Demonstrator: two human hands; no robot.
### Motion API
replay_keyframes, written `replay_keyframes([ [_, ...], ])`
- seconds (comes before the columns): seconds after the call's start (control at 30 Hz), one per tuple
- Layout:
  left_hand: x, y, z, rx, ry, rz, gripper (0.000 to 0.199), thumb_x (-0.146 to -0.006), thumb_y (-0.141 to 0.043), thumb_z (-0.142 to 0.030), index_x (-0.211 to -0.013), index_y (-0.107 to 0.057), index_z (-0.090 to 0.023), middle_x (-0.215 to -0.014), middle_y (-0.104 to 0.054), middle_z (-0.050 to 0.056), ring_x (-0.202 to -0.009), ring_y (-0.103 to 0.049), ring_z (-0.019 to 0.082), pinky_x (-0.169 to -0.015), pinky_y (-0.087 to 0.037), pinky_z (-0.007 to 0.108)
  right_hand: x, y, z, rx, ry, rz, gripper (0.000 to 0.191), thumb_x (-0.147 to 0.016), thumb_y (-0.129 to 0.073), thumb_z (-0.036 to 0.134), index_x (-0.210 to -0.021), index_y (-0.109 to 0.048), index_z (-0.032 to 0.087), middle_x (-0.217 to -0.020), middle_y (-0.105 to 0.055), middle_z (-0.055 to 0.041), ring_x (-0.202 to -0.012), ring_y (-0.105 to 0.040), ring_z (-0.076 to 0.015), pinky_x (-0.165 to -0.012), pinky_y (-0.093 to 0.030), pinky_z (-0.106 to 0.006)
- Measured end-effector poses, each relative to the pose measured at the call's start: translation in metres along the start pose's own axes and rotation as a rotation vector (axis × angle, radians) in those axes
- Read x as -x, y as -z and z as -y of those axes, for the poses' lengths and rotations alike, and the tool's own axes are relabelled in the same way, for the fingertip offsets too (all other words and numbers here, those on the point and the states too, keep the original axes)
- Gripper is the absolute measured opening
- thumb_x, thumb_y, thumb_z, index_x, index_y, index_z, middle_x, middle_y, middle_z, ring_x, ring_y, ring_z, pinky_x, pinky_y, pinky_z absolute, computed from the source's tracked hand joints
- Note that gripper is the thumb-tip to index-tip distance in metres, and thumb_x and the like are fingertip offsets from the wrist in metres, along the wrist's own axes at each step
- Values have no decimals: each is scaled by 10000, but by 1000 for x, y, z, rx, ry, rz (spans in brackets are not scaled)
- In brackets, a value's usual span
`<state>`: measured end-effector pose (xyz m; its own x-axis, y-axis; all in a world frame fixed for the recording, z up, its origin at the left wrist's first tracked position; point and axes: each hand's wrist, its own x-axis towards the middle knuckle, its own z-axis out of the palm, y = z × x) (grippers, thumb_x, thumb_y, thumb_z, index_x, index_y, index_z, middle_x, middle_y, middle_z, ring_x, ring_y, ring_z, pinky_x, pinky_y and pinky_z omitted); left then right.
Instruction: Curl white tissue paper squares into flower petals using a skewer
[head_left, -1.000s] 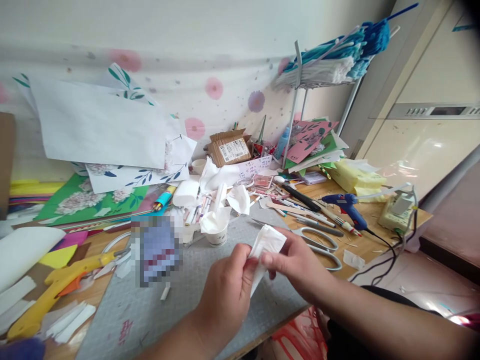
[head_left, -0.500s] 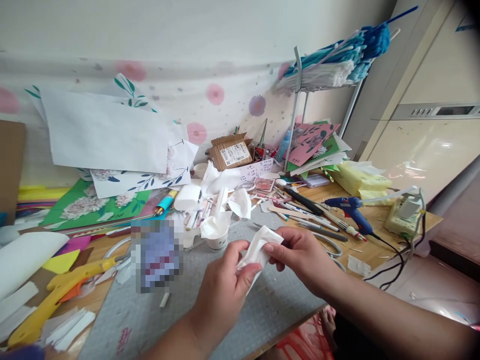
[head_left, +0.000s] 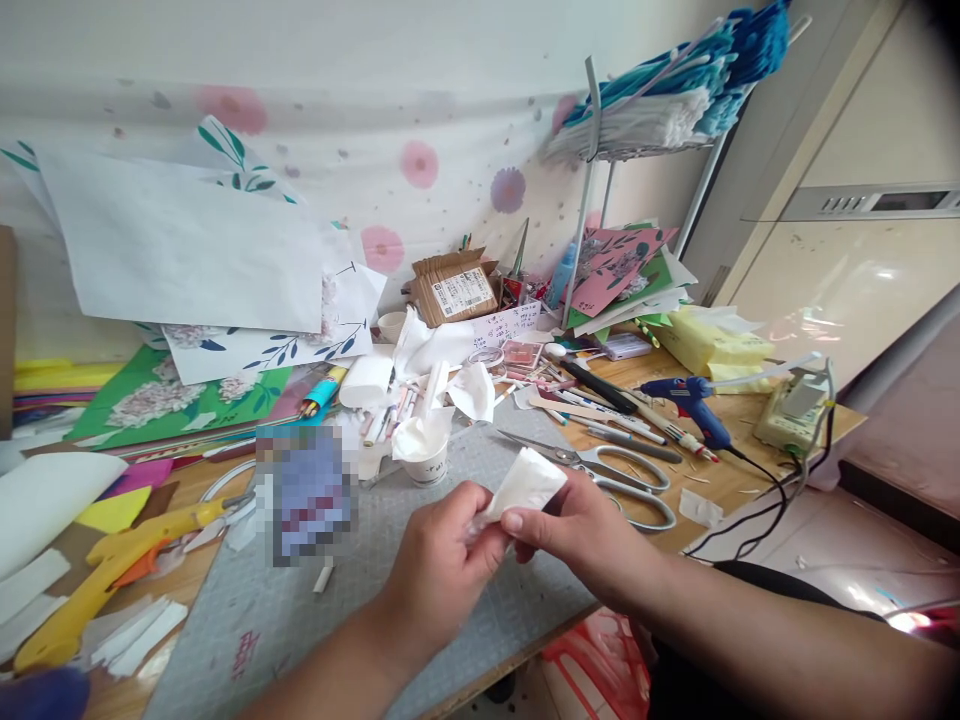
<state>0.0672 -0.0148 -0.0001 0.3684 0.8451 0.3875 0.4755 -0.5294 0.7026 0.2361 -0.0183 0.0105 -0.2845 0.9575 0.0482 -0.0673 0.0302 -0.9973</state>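
Between my two hands is a folded piece of white tissue paper (head_left: 529,478), held above the grey cutting mat (head_left: 352,625). My left hand (head_left: 444,560) pinches its lower left end, where the paper is gathered. My right hand (head_left: 574,525) grips its right side, with the thumb pressed flat on the front. Just behind my right hand lie grey-handled scissors (head_left: 589,458), blades pointing left. A white paper cup (head_left: 422,462) with white paper in it stands beyond my left hand.
A blue glue gun (head_left: 694,405) with a cord lies at the right, near a power strip (head_left: 791,415). Pens and brushes (head_left: 600,410) crowd the back. Left are a yellow glue gun (head_left: 120,560), paper scraps (head_left: 142,635) and a blurred-out item (head_left: 311,500).
The white tissue paper now looks shorter and wider, its lower part tucked into my left hand. My right hand has shifted left and down, and more of the scissors shows.
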Motion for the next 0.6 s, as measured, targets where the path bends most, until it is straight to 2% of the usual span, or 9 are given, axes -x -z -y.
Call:
replay_keyframes([
  [0.1, 0, 0, -1, -134, -132, -69, 170, -835, -589, -195, -684, -512, -195, -547, -599, -45, -463, -503, 97, -465, -351, 192, 1, 3, 3, 74, 85, -49, 355, -729, -742, 475, -686, -587, 159, -598, -535, 22, -548, -495, -108, -547, -440, -242],
  [0.17, 0, 2, 0, -230, -224, -115, 187, -847, -597, -212, -687, -502, -194, -524, -568, -51, -439, -482, 95, -455, -337, 199, 1, 11, 8, 129, 152, -91, 283, -699, -790, 394, -768, -628, 173, -670, -559, 12, -610, -513, -124, -594, -450, -248],
  [0.2, -1, 3, 1, -266, -267, -123, 197, -864, -589, -231, -692, -500, -194, -517, -555, -53, -431, -477, 96, -451, -334, 203, 1, 16, 11, 157, 194, -98, 306, -668, -820, 351, -861, -652, 185, -738, -585, 0, -665, -535, -141, -628, -461, -255],
  [0.27, -1, 5, 2, -316, -341, -124, 225, -904, -553, -272, -702, -497, -190, -516, -542, -48, -434, -484, 102, -456, -337, 212, 2, 25, 16, 263, 325, -48, 465, -649, -844, 290, -1064, -646, 217, -906, -620, -36, -814, -573, -181, -716, -483, -277],
  [0.33, -1, 7, 3, -344, -396, -113, 262, -935, -509, -290, -694, -488, -188, -520, -533, -40, -448, -494, 110, -466, -340, 224, 4, 30, 21, 417, 495, 61, 437, -724, -797, 264, -1128, -635, 224, -1014, -619, -69, -953, -577, -210, -821, -486, -310],
  [0.4, -2, 8, 2, -355, -431, -92, 293, -950, -481, -283, -672, -476, -189, -514, -516, -37, -453, -490, 114, -471, -335, 233, 6, 32, 24, 543, 621, 135, 251, -822, -707, 240, -1066, -658, 208, -1013, -611, -85, -983, -582, -209, -867, -483, -330],
  [0.47, -2, 8, 1, -367, -452, -75, 310, -955, -470, -277, -659, -480, -188, -504, -501, -37, -452, -485, 116, -474, -333, 239, 10, 32, 27, 580, 667, 134, 127, -857, -659, 209, -984, -667, 203, -980, -596, -80, -915, -599, -189, -819, -503, -318],
  [0.53, -3, 8, 0, -386, -466, -72, 327, -966, -449, -284, -661, -502, -180, -502, -500, -33, -452, -489, 120, -478, -334, 245, 13, 31, 28, 600, 694, 104, 63, -864, -637, 179, -916, -657, 208, -972, -581, -73, -841, -603, -170, -746, -516, -301],
  [0.6, -3, 9, -1, -406, -481, -74, 356, -981, -412, -291, -661, -516, -175, -504, -505, -27, -449, -490, 120, -477, -334, 248, 16, 30, 29, 622, 701, 85, 53, -869, -622, 161, -875, -639, 211, -994, -586, -80, -861, -610, -177, -749, -519, -310],
])
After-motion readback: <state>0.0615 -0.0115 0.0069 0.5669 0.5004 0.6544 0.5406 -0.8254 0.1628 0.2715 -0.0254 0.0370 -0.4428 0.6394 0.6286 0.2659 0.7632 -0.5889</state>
